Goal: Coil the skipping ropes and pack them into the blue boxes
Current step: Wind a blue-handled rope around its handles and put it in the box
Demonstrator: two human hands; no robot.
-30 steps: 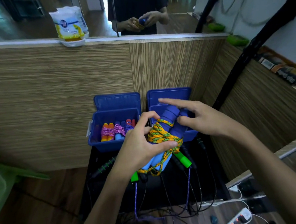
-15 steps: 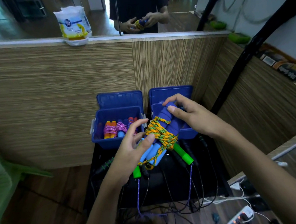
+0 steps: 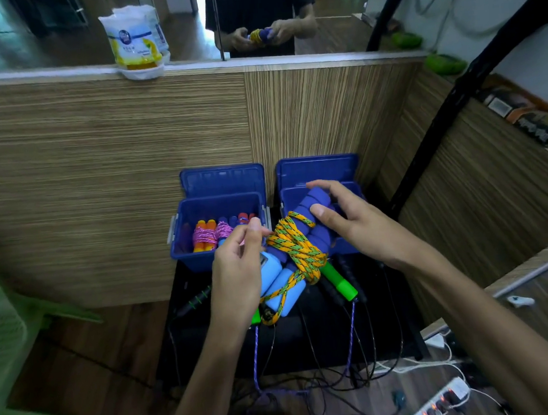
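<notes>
**Head view: a coiled skipping rope held in front of two open blue boxes**

Head view, nearest the camera: a white power strip (image 3: 438, 401) lies on the wooden floor at lower right, among loose black cords and a purple rope (image 3: 256, 352) that hangs off the edge of a black table (image 3: 325, 339). On that table lie uncoiled ropes, one with a green handle (image 3: 338, 280), others with black handles.

Above the table both hands meet at a skipping rope (image 3: 296, 249) with purple-blue foam handles, its orange, yellow and green cord wound round the handles in a thick coil. The left hand (image 3: 238, 273) sits at the coil's left side, fingers curled, thumb and forefinger pinching a strand of the cord. The right hand (image 3: 354, 225) grips the upper handle ends, thumb on the near side and fingers curved over the top. The bundle slants from lower left up to the right, its upper end over the front rim of the right blue box (image 3: 349, 247).

Just beside it, the left blue box (image 3: 185, 254) holds coiled ropes standing on end: pink cord round orange handles, with blue and red handle tops behind. Both lids stand open against a wood-grain partition (image 3: 113, 172).

On the ledge atop the partition rests a white and yellow packet (image 3: 134, 39), and a mirror (image 3: 62, 27) behind it reflects the hands.
</notes>
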